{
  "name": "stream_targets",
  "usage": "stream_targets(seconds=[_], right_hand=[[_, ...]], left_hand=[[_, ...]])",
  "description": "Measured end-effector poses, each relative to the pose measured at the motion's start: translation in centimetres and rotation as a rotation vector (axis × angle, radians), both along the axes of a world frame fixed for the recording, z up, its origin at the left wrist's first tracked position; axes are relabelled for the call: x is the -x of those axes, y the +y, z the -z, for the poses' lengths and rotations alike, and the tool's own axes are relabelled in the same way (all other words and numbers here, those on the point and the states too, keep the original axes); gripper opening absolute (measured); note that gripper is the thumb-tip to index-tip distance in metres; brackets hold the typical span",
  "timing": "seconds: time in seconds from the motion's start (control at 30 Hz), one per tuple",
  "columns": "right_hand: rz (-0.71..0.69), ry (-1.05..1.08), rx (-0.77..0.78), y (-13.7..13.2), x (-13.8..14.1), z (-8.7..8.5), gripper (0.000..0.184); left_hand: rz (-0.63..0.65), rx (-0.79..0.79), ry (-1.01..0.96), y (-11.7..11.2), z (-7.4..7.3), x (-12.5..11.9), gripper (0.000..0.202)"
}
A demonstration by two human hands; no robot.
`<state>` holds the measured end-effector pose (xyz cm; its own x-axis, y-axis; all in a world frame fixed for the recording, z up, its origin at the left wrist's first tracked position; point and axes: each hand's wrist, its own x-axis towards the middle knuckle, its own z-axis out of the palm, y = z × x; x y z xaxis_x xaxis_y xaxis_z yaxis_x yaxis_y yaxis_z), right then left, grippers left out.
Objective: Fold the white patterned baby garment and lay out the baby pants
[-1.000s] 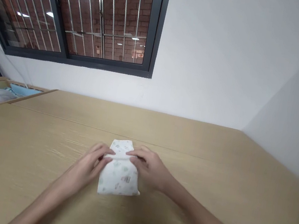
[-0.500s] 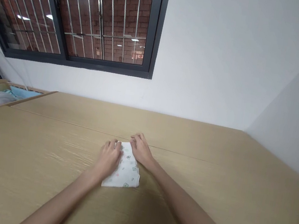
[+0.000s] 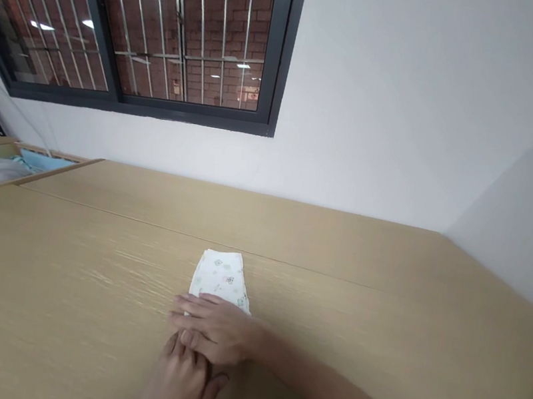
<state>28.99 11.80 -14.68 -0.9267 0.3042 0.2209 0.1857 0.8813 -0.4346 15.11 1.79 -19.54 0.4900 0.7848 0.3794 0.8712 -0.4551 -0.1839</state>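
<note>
A small folded white cloth [image 3: 220, 278] with tiny coloured prints lies on the light wooden table [image 3: 380, 312]. My right hand [image 3: 214, 336] lies flat across the cloth's near edge, fingers stretched out and pointing left, and it covers that edge. My left hand [image 3: 178, 388] rests flat on the table just in front of it. Its fingertips are tucked under my right hand's fingers, and its thumb is out to the right. Neither hand grips anything.
A wooden tray [image 3: 56, 167] at the far left holds pale blue and white cloths. A seam runs across the table behind the cloth. White walls close off the back and right, with a barred window [image 3: 172, 29] above.
Both hands have slid from the cloth's far end back to its near edge. The cloth was folded to about half its length during the last second.
</note>
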Motion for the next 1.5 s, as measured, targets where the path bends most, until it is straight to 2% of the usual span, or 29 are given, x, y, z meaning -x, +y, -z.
stream_targets(seconds=[0.13,0.23,0.43,0.57,0.63,0.73,0.83,0.93,1.03,1.1,1.17,1.23,1.3,1.33,1.43,1.5], right_hand=[[0.104,-0.072,-0.144,3.1,-0.3,1.1,0.051],[0.154,-0.134,-0.186,6.0,-0.5,1.2,0.058],[0.234,-0.169,-0.226,10.5,-1.0,1.2,0.064],[0.279,-0.156,-0.224,11.8,-1.2,1.3,0.065],[0.287,-0.136,-0.228,11.6,-1.3,1.1,0.066],[0.331,-0.052,-0.266,9.7,-2.1,0.1,0.061],[0.398,0.003,-0.297,6.5,-3.4,-1.2,0.05],[0.364,-0.036,-0.265,3.0,-4.9,-2.1,0.041],[0.306,-0.086,-0.187,0.6,-6.2,-2.1,0.051],[0.291,-0.099,-0.141,-0.3,-6.8,-1.8,0.059],[0.311,-0.099,-0.088,-0.5,-7.2,-1.6,0.054],[0.379,-0.074,-0.028,-0.3,-7.4,-1.7,0.035],[0.466,-0.036,0.037,0.2,-7.3,-1.9,0.021],[0.497,-0.015,0.07,0.6,-7.2,-2.0,0.02],[0.545,0.043,0.183,1.8,-6.8,-2.4,0.023],[0.578,0.087,0.256,2.7,-6.4,-2.5,0.024]], left_hand=[[-0.085,-0.15,0.027,0.0,0.4,-0.3,0.049],[-0.077,-0.233,0.028,0.1,1.0,-0.3,0.059],[-0.065,-0.234,0.037,0.1,1.4,0.1,0.06],[-0.012,-0.219,0.04,0.1,0.5,0.7,0.057],[-0.016,-0.163,-0.018,0.5,-0.5,1.3,0.044],[0.018,0.009,-0.104,1.7,-2.5,2.6,0.02],[0.101,0.122,-0.121,3.1,-3.7,4.1,0.021],[0.172,0.123,-0.139,4.1,-3.9,5.2,0.018],[0.221,0.157,-0.179,4.6,-4.0,5.4,0.02],[0.199,0.251,-0.235,5.0,-4.5,5.3,0.023],[0.128,0.393,-0.324,5.4,-5.6,5.3,0.026],[0.048,0.538,-0.427,6.0,-6.9,5.5,0.029],[0.014,0.652,-0.51,6.7,-8.0,6.0,0.033],[0.019,0.699,-0.54,7.1,-8.3,6.2,0.034],[0.075,0.787,-0.634,8.4,-8.5,6.9,0.037],[0.068,0.773,-0.698,9.6,-8.2,7.1,0.037]])
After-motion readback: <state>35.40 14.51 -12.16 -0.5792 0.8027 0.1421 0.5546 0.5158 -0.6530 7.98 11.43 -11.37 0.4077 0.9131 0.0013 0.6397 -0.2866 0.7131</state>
